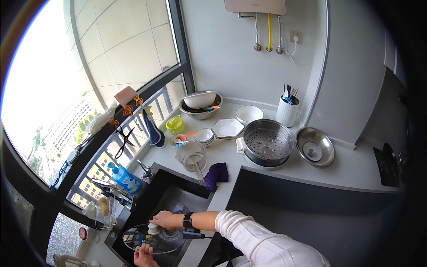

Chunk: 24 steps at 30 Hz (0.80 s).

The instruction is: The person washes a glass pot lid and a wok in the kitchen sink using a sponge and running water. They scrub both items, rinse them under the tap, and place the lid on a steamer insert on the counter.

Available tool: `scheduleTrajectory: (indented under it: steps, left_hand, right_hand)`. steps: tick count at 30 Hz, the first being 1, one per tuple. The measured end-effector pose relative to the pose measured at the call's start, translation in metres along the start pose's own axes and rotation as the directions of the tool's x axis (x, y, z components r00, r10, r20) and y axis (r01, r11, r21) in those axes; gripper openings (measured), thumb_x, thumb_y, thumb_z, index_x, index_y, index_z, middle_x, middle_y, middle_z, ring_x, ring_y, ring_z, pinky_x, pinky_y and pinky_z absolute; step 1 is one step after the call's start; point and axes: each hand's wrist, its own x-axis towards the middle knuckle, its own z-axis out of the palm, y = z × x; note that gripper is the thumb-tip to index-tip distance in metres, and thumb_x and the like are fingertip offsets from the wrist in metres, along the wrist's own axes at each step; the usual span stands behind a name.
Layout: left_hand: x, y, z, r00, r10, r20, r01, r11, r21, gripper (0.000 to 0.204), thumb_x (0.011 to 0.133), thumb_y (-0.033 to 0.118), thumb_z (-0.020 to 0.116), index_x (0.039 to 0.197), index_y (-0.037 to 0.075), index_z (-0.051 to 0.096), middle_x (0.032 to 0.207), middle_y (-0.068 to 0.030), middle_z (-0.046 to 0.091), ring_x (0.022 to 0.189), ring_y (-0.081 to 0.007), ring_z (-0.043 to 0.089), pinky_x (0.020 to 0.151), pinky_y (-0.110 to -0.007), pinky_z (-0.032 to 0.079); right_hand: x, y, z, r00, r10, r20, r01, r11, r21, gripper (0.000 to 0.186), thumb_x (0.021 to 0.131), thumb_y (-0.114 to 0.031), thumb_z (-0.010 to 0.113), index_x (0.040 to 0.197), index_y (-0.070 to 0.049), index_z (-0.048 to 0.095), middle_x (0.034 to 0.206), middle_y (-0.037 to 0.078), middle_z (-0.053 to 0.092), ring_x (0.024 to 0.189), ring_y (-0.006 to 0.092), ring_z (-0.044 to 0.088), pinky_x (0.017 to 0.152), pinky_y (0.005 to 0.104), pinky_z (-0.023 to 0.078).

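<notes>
The clear glass lid [165, 244] with its white knob [153, 228] is in the lower left of the frame, above the dark sink [165, 181]; it lies slightly tilted, with the knob upward. The left hand [144, 256], at the lower edge, has its fingers bent on the near rim and seems to pinch it; the right hand [166, 220] reaches over the far side, just beside the knob, with fingers curved downward; whether they press on the glass or only stay close to it, I cannot tell.

For good handling, I think the left hand should keep a firm pinch on the rim, because smooth glass may slip; the right hand could work from the knob toward the edge, with light pressure; the lid is better kept low, so that a slip would not make it strike the sink wall hard.

Left of the sink stands a blue bottle [126, 179], and below it a wire rack [106, 216]; on the worktop [231, 153], in the middle of the frame, a clear jug [190, 155] is near a purple cloth [216, 175], which lies at the sink's edge; farther right are the steamer pot [267, 141] and a steel bowl [327, 149].
</notes>
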Motion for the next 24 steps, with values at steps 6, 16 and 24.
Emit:
scheduleTrajectory:
  steps: [6, 16, 24]
  left_hand:
    - [0.015, -0.067, -0.052, 0.804, 0.417, 0.423, -0.561, 0.768, 0.309, 0.037, 0.094, 0.017, 0.035, 0.125, -0.001, 0.042, 0.125, -0.0145, 0.051, 0.108, -0.0225, 0.054, 0.094, -0.041, 0.041]
    - [-0.014, 0.023, -0.04, 0.813, -0.577, -0.077, 0.482, 0.741, -0.468, 0.045, 0.096, 0.032, 0.031, 0.133, 0.006, 0.035, 0.138, -0.0124, 0.037, 0.129, -0.0283, 0.033, 0.106, -0.045, 0.029]
    - [-0.019, -0.011, -0.084, 0.851, -0.522, 0.058, 0.431, 0.63, -0.646, 0.044, 0.093, 0.022, 0.042, 0.133, 0.005, 0.035, 0.135, -0.0149, 0.04, 0.122, -0.0306, 0.041, 0.102, -0.044, 0.035]
  right_hand:
    - [0.001, -0.016, 0.005, 0.998, -0.032, -0.054, 0.03, 0.999, -0.044, 0.064, 0.066, -0.009, 0.068, 0.127, -0.013, 0.046, 0.111, 0.005, 0.056, 0.098, 0.0262, 0.056, 0.083, 0.0359, 0.044]
    - [0.013, -0.029, -0.011, 0.974, -0.139, -0.176, 0.154, 0.986, 0.069, 0.048, 0.068, -0.017, 0.071, 0.113, -0.014, 0.054, 0.098, 0.004, 0.057, 0.094, 0.0252, 0.054, 0.077, 0.038, 0.044]
    - [0.013, -0.04, -0.062, 0.955, -0.268, -0.127, 0.281, 0.954, 0.103, 0.04, 0.066, -0.022, 0.073, 0.102, -0.015, 0.057, 0.093, 0.006, 0.054, 0.095, 0.0252, 0.052, 0.076, 0.0389, 0.041]
